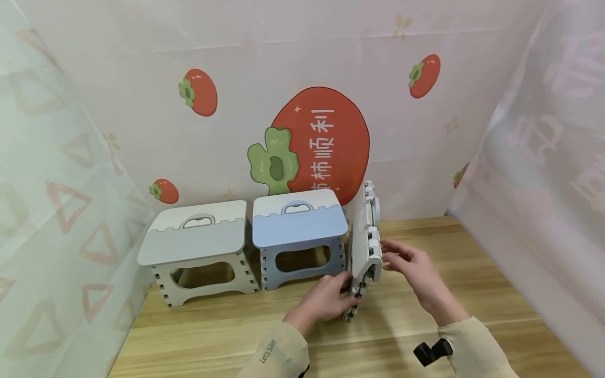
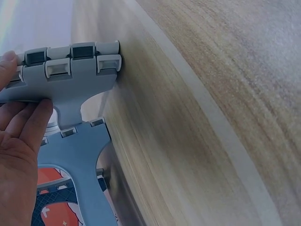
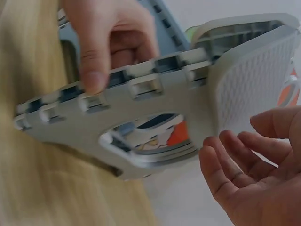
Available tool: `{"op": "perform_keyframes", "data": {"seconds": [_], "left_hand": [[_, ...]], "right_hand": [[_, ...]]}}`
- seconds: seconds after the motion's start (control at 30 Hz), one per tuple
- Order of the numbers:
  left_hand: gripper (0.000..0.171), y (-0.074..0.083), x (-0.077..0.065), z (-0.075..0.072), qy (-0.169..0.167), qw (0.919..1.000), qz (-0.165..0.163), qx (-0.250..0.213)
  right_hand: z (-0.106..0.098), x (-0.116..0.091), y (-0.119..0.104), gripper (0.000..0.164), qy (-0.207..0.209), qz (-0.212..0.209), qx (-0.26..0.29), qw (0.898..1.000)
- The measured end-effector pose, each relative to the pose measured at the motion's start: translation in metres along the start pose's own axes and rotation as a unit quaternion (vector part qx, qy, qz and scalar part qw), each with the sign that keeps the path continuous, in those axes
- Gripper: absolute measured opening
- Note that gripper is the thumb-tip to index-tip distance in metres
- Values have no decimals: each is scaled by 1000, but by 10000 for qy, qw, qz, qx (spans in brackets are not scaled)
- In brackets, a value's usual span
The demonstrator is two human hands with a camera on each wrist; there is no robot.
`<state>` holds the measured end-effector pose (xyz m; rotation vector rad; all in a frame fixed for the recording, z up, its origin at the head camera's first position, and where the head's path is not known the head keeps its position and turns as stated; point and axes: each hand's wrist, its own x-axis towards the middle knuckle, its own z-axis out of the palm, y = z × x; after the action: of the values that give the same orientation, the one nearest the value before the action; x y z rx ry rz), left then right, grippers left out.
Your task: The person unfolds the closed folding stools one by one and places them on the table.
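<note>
A pale grey folding step stool (image 1: 361, 249), partly folded, stands on end on the table. My left hand (image 1: 326, 299) grips its hinged leg edge near the bottom; in the right wrist view that thumb (image 3: 94, 77) presses over the hinge teeth. Across the stool, my right hand (image 1: 411, 265) has loosely bent fingers beside the textured top panel (image 3: 254, 75), fingertips close to it and nothing in the palm. Left of it, a blue-and-white folding stool (image 1: 300, 236) stands unfolded, its side panel (image 2: 84, 160) also showing in the left wrist view.
A grey-and-white folding stool (image 1: 198, 252) stands unfolded at the left. Behind the stools rises a white backdrop (image 1: 293, 63) printed with red persimmons, and similar sheets hang along both sides. The wood-grain table (image 1: 378, 341) extends in front.
</note>
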<state>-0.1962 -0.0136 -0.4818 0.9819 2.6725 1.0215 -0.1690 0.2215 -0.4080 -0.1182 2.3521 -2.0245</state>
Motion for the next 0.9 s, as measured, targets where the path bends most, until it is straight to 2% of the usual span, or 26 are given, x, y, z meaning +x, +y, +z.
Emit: {"op": "perform_keyframes", "data": {"seconds": [0.2, 0.4, 0.6, 0.9], "left_hand": [[45, -1, 0, 0, 16, 10000, 37, 28], [45, 0, -1, 0, 61, 9999, 133, 61], [46, 0, -2, 0, 53, 9999, 144, -19], [46, -2, -4, 1, 117, 9998, 134, -135]], "right_hand": [[8, -10, 23, 61, -584, 432, -194, 9972], [19, -15, 37, 70, -957, 511, -79, 9941], [28, -17, 45, 61, -992, 566, 10, 9935], [38, -17, 48, 53, -456, 553, -195, 9972]]}}
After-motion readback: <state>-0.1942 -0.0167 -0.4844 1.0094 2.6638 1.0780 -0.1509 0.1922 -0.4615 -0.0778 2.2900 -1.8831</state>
